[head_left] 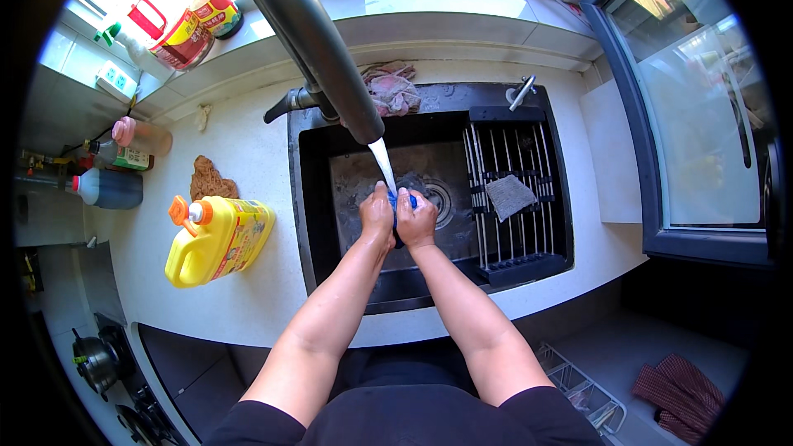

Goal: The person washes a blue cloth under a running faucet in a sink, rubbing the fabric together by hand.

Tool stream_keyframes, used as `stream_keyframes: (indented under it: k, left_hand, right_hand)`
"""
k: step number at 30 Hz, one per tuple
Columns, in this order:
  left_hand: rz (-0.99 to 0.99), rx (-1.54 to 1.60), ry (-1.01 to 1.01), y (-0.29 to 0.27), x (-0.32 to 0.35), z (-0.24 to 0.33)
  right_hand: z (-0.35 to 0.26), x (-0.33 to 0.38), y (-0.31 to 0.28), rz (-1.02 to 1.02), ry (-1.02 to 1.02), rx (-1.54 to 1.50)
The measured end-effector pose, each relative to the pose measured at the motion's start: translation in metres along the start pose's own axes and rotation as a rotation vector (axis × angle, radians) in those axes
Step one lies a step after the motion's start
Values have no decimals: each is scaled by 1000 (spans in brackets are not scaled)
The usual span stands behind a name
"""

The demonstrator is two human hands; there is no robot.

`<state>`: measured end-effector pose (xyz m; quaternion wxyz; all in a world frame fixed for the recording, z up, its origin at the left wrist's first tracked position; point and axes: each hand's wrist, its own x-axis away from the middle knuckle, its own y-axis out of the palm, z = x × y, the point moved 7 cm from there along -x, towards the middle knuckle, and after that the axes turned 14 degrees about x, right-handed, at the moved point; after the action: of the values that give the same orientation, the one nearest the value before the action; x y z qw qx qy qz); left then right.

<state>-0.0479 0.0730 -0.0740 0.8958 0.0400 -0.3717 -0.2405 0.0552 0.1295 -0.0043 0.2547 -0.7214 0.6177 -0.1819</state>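
Observation:
Both my hands meet over the dark sink (310,198), under a stream of water from the grey faucet (314,41). My left hand (377,216) and my right hand (415,218) are closed around a blue cloth-like thing (398,198), mostly hidden by the fingers; its exact kind I cannot make out. The water falls onto it between my thumbs. Below the hands, the drain (443,202) shows partly at the sink's bottom.
A roll-up rack (496,239) with a grey scrubbing pad (510,196) spans the sink's right side. Left stand a yellow pump jug (219,241) and a brown rag (210,178). A pinkish cloth (391,89) lies behind the sink. An opened window (694,116) juts in at right.

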Motion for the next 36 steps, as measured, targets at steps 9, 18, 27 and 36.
stream_keyframes:
  k: [9, 18, 27, 36]
  left_hand:
    - [-284, -116, -126, -4, 15, 17]
    - [-110, -120, -403, -39, 9, -2]
    - [-213, 145, -531, 1, 14, -1]
    - [-33, 554, -569, -1, 9, -6]
  right_hand:
    - [14, 21, 3, -755, 138, -282]
    - [42, 22, 23, -535, 672, -870]
    - [1, 38, 14, -678, 976, -1206]
    - [31, 14, 5, -474, 636, -895]
